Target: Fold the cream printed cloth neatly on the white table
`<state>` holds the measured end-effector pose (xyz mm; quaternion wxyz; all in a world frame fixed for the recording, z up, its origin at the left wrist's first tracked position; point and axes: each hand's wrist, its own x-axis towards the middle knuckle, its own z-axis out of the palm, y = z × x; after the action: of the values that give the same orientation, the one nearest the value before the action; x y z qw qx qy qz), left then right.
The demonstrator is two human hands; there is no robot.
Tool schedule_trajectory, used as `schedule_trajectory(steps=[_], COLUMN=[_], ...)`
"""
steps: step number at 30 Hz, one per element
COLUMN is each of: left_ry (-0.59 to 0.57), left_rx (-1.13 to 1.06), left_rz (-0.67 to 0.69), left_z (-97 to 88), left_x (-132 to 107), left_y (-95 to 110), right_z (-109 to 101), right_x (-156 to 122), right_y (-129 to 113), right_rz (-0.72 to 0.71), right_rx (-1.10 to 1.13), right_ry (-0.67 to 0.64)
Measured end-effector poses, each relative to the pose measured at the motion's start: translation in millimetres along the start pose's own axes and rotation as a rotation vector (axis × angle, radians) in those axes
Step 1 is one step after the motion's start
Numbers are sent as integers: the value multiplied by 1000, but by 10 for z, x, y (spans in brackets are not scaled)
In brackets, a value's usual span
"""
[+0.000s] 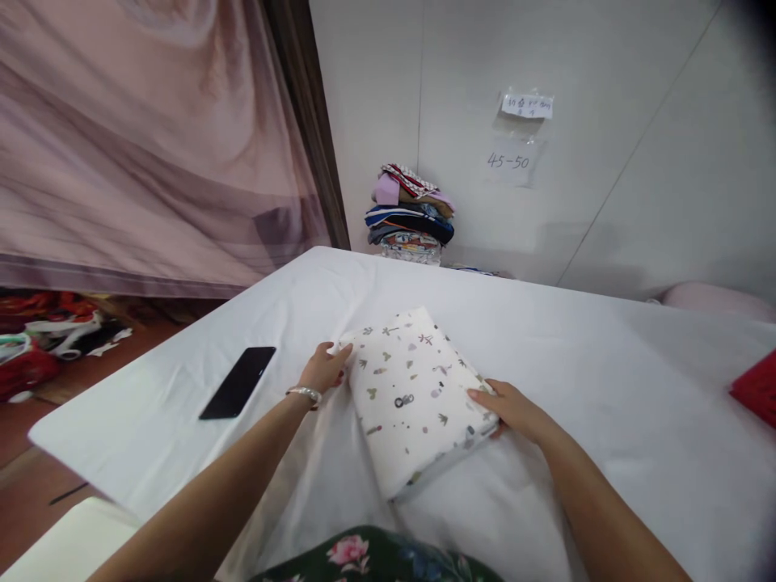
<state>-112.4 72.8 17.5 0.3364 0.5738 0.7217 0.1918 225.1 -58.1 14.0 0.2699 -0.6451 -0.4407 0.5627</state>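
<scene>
A folded white cloth with small printed motifs (412, 388) lies on the white-covered table (575, 364) in front of me. My left hand (324, 368), with a bracelet at the wrist, grips the cloth's left far corner, fingers curled on its edge. My right hand (509, 408) rests against the cloth's right near edge, fingers wrapped under it. Both hands hold the folded cloth from opposite sides.
A black phone (238, 381) lies on the table left of my left hand. A stack of folded clothes (409, 214) stands against the far wall. A red item (757, 388) sits at the table's right edge. Clutter lies on the floor at the left (42, 339).
</scene>
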Motion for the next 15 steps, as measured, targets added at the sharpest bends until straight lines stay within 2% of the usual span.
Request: schedule_trajectory(steps=[2, 4, 6, 8, 12, 14, 15], left_ry=[-11, 52, 114, 150, 185, 211, 234], left_rx=[19, 71, 69, 93, 249, 276, 281], left_rz=[21, 88, 160, 213, 169, 187, 238], left_z=[88, 137, 112, 27, -151, -161, -137], left_x=[-46, 2, 142, 335, 601, 548, 461], left_y=[62, 206, 364, 474, 504, 483, 477], right_z=[-8, 15, 114, 298, 693, 775, 781], right_x=[8, 5, -10, -36, -95, -104, -101], right_y=[21, 30, 24, 7, -24, -25, -21], right_rz=[-9, -26, -48, -75, -143, -154, -149], right_rx=[50, 106, 148, 160, 192, 228, 247], right_ry=[2, 0, -21, -75, -234, -280, -294])
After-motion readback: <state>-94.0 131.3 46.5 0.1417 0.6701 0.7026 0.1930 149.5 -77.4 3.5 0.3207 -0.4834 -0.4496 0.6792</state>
